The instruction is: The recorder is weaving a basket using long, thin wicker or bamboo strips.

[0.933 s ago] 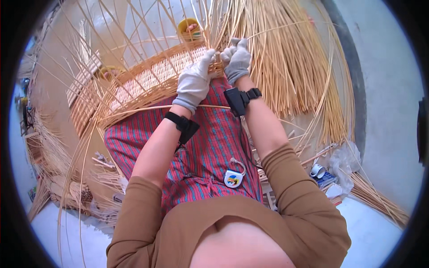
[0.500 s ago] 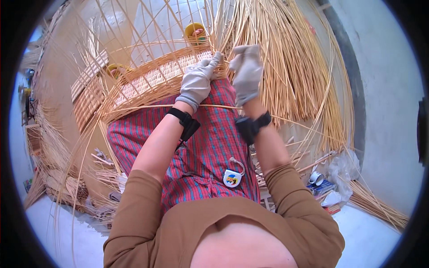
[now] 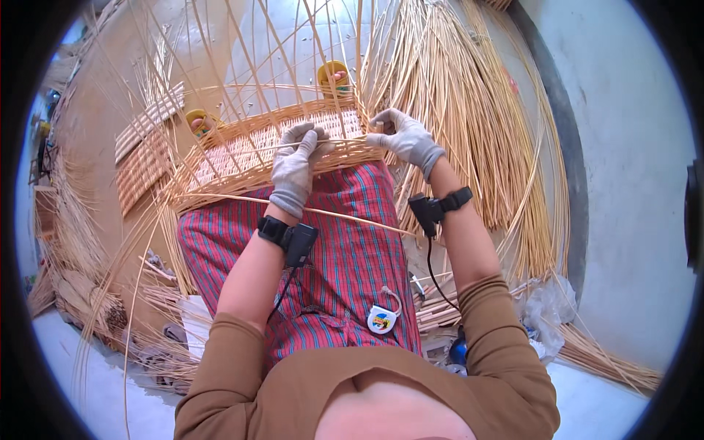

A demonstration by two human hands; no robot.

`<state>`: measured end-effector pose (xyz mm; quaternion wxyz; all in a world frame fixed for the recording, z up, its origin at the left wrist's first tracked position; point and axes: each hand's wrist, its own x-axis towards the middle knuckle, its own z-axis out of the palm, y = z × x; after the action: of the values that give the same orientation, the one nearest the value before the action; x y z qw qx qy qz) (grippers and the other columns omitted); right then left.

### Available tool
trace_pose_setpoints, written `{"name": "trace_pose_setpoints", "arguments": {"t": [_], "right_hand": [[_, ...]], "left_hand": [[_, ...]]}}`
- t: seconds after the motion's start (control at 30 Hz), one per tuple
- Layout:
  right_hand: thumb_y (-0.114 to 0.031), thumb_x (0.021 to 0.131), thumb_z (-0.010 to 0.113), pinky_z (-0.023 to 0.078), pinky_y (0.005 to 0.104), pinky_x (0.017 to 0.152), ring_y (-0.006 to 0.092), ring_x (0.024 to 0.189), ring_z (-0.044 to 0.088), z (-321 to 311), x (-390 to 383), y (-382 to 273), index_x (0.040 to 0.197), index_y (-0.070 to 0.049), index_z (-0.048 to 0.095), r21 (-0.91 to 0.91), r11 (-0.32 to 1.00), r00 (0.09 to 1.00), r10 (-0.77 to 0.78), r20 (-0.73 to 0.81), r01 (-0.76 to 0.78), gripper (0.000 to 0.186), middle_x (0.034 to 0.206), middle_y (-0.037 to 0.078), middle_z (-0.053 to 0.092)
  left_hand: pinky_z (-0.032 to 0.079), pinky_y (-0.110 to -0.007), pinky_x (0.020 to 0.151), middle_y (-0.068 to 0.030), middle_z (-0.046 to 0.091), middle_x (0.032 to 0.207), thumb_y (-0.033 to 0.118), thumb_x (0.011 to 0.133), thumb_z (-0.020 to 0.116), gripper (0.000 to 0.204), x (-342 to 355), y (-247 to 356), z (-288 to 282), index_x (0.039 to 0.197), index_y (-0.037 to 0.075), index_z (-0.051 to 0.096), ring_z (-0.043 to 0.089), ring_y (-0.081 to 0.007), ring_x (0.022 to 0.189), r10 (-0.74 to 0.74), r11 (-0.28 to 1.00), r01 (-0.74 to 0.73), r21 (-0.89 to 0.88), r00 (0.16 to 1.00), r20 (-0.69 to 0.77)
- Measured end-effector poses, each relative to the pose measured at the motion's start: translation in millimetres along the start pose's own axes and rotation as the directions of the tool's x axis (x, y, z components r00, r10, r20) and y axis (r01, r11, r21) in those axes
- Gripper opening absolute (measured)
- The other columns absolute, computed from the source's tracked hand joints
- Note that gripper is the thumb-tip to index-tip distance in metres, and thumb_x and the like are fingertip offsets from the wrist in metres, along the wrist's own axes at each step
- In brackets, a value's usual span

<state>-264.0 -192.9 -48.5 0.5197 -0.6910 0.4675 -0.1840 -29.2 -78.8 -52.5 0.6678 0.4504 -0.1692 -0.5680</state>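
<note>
A woven wicker basket (image 3: 301,117) with tall upright canes lies tilted across the far end of my lap. My left hand (image 3: 293,172), in a pale glove, is closed on a thin cane strand (image 3: 343,139) at the basket's near edge. At the near right corner my right hand (image 3: 412,143), gloved too, pinches the same strand between thumb and fingers. The strand runs between both hands along the near rim. Another long cane (image 3: 352,218) crosses under my left wrist, over the plaid cloth (image 3: 352,257) on my lap.
A big heap of loose canes (image 3: 469,125) spreads at the right. Woven panels (image 3: 143,172) lie at the left. Two yellow containers (image 3: 334,77) stand beyond the basket. A white tape measure (image 3: 382,320) rests on my lap. A clear plastic bag (image 3: 550,301) is near the right wall.
My right hand has come down to the basket's near right corner and closed on the strand. My left hand has shifted left and nearer. The basket's right end sits lower in view.
</note>
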Motion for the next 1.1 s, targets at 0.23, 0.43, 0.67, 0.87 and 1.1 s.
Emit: {"name": "trace_pose_setpoints", "arguments": {"t": [0.23,0.43,0.67,0.87,1.1], "right_hand": [[-0.036,0.084,0.087,0.055,0.0409,0.073,0.0299,0.078,0.069,55,-2,4,0.097,-0.002,0.067,-0.118,0.986,0.853,0.040,-0.521,-0.119,0.041,0.081,0.015,0.070],[-0.033,0.094,0.073,0.055,0.0418,0.085,0.0351,0.096,0.067,61,24,38,0.116,-0.006,0.064,-0.446,0.863,0.847,-0.039,-0.530,-0.240,0.036,0.109,0.017,0.070],[-0.027,0.091,0.078,0.057,0.0437,0.084,0.0404,0.089,0.070,42,-7,-27,0.130,-0.003,0.064,-0.616,0.764,0.741,-0.298,-0.602,-0.193,0.048,0.097,0.017,0.075],[-0.015,0.102,0.071,0.053,0.0245,0.063,0.0093,0.077,0.066,196,-89,-140,0.126,-0.004,0.070,0.333,0.939,0.950,-0.174,0.257,0.082,0.026,0.091,0.000,0.066],[-0.016,0.101,0.073,0.051,0.0219,0.052,0.0118,0.071,0.070,270,-5,-91,0.115,-0.010,0.071,0.751,0.658,0.962,0.168,-0.216,0.054,0.015,0.090,0.002,0.073]], "left_hand": [[0.057,-0.038,0.102,-0.0172,0.071,0.127,0.015,0.096,0.075,0.047,60,37,108,0.139,0.005,0.057,0.070,-0.0301,0.116,0.185,0.561,-0.443,0.699,0.891,0.416],[0.046,-0.041,0.115,-0.0204,0.065,0.139,0.011,0.088,0.077,0.059,1,13,146,0.144,0.010,0.059,0.060,-0.0381,0.133,0.299,0.271,-0.763,0.586,0.646,0.702],[0.058,-0.038,0.090,-0.0109,0.075,0.106,0.007,0.096,0.072,0.012,-97,96,-65,0.107,0.010,0.076,0.072,-0.0287,0.101,0.511,0.347,-0.610,0.713,0.760,0.402],[0.058,-0.046,0.090,-0.0185,0.072,0.111,0.014,0.101,0.066,0.034,-71,144,-205,0.135,0.009,0.061,0.072,-0.0364,0.100,0.346,0.427,0.201,0.882,0.864,-0.365],[0.055,-0.041,0.060,-0.0187,0.069,0.094,0.044,0.110,0.048,0.047,-21,135,-259,0.132,0.004,0.055,0.067,-0.0277,0.061,0.051,0.540,0.136,0.831,0.980,-0.193]]}}
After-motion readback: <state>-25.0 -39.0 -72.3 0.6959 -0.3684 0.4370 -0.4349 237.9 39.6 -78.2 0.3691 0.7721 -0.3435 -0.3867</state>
